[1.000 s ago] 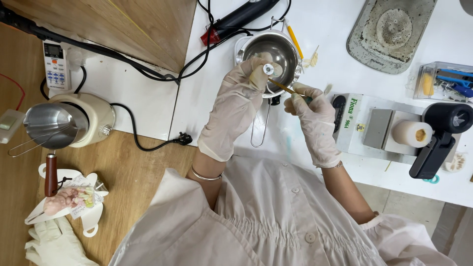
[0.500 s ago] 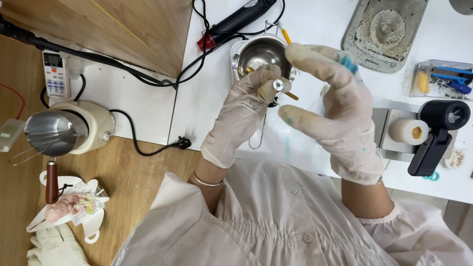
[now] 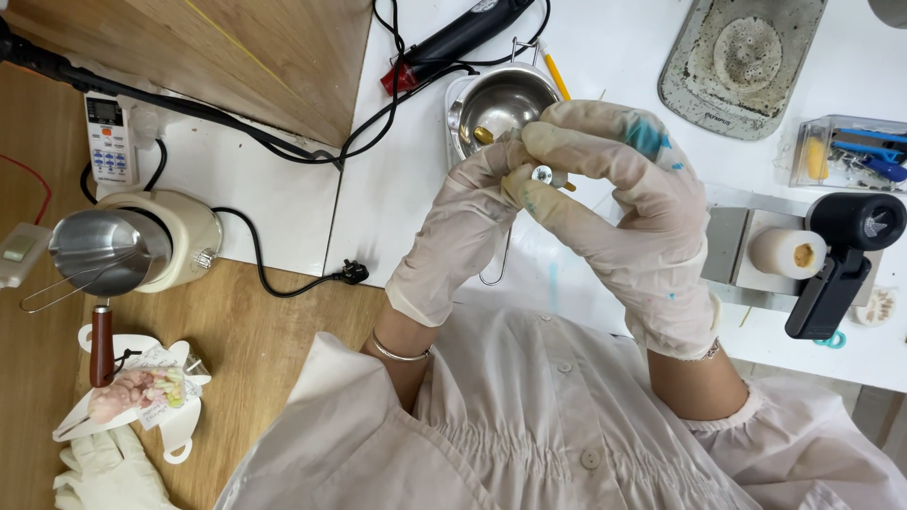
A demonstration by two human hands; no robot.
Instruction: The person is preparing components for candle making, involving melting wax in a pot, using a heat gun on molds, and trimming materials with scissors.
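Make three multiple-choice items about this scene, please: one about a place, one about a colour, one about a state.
1. Where is the small steel bowl?
A. on the white table, behind the hands
B. on the wooden floor
C. on the person's lap

2. What colour are the stains on the right hand glove?
A. red
B. blue-green
C. black

3. How is the small round metal piece held?
A. lying alone on the table
B. inside the bowl
C. pinched between the fingertips of both gloved hands

Answers:
1. A, the bowl stands on the white table just beyond the fingers.
2. B, blue-green marks show near the knuckles.
3. C, the left hand and the right hand meet around it, above the table.
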